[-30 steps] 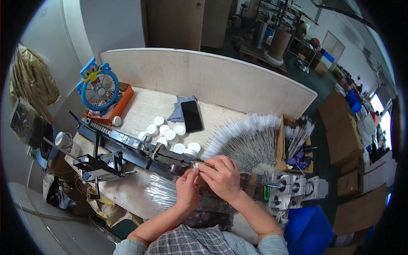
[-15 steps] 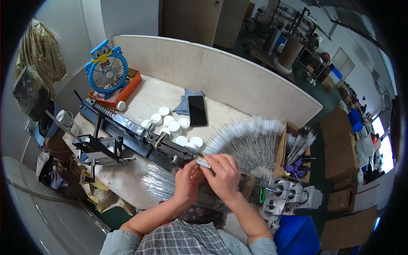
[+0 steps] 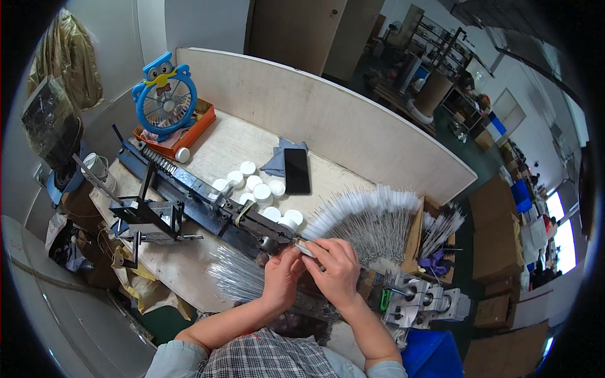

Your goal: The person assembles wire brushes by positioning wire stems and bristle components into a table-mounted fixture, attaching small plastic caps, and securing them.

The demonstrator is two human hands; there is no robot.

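Both hands meet at the near right end of a long dark metal fixture on the bench. My right hand pinches a small white piece between thumb and fingers, right against the fixture's end. Beside it, my left hand has its fingertips pressed together; what they hold is hidden. Below the fixture, left of my left hand, lies a bundle of thin shiny wires. To the right of my right hand, many thin wire stems with white bristly ends are spread like a fan.
Round white caps, a black phone and a blue cloth lie behind the fixture. A blue fan stands in an orange tray. At right are a cardboard box, a metal clamp device and a blue bin.
Both hands stay at the fixture's end, with the white piece still in my right fingers. The whole view has shifted slightly, and my hands sit a little lower in it.
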